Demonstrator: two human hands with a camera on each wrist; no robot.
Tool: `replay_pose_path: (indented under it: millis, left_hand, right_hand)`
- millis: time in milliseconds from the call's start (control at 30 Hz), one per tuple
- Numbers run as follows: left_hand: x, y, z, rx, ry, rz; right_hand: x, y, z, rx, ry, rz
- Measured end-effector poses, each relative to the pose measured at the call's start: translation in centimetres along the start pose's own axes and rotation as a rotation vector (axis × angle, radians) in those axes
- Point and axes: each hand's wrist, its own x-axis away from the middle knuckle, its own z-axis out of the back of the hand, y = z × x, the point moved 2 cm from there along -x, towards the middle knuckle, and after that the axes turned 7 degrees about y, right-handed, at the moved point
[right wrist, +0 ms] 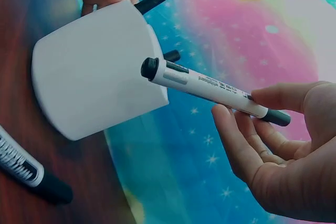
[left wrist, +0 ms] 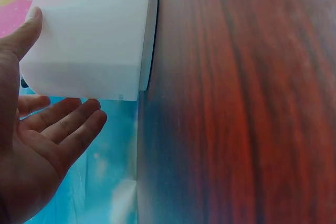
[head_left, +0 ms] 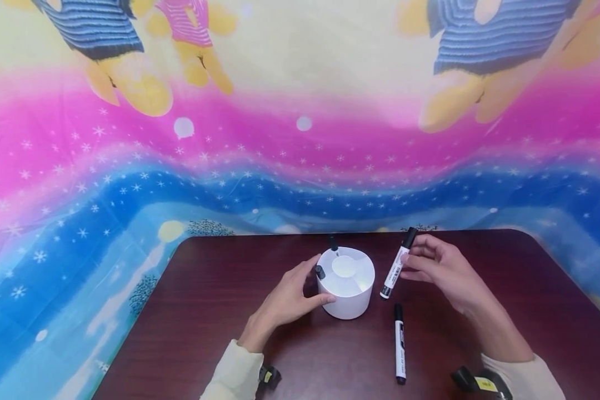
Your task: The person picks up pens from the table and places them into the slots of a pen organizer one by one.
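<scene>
A round white pen holder with divided compartments stands on the table, two black-capped pens poking out of it. My left hand holds its left side, thumb on the front wall and the other fingers round toward the back. In the left wrist view the fingertips are right at the holder's wall. Just right of the holder, my right hand pinches a white whiteboard marker between thumb and fingers near its black-capped end. The marker is tilted above the table, its other black end pointing down toward the holder.
Another white marker with black ends lies on the dark wooden table, below the raised one in the head view. A colourful printed cloth hangs behind and beside the table. Black straps sit at both wrists.
</scene>
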Motion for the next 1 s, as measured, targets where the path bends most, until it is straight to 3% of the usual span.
replay_pose_path:
  millis: [467, 700, 1000]
  left_hand:
    - [0.0, -0.1, 0.1, -0.013, 0.005, -0.005]
    - [0.3, -0.1, -0.1, -0.006, 0.006, -0.012]
    - [-0.2, -0.3, 0.2, -0.025, -0.001, -0.005]
  right_hand:
    - [0.2, -0.8, -1.2, -0.034, 0.109, 0.113]
    - [0.3, -0.8, -2.1, -0.122, 0.096, 0.132]
    - [-0.2, -1.5, -2.2, -0.134, 0.083, 0.188]
